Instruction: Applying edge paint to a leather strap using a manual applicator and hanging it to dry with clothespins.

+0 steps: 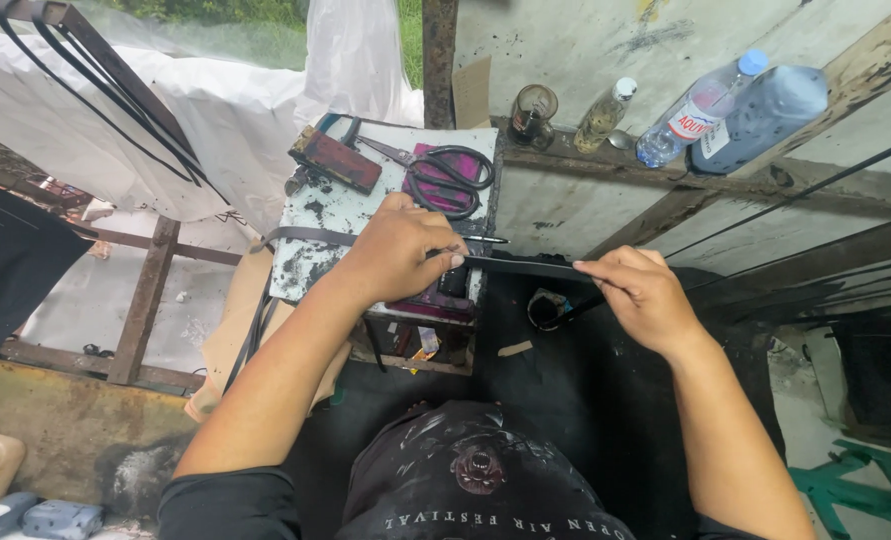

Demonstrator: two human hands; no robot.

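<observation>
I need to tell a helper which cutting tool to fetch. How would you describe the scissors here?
Find the small white work block ahead of the left hand. On its far end, on a magenta pad, lie the scissors: large black loop handles, unlike the reddish-brown block beside them.

A clear plastic bottle (pixel 698 108) with a blue cap is lying on the ledge (pixel 605 160), wearing a white-and-red label (pixel 693 120).

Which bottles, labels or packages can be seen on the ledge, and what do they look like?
Clear plastic bottle: right on the ledge, leaning, blue cap, white-and-red label.
Bluish bottle: beside it, lying tilted, larger.
Small glass bottle: mid-ledge, yellowish liquid, white cap.
Dark glass jar: left end, round.
</observation>
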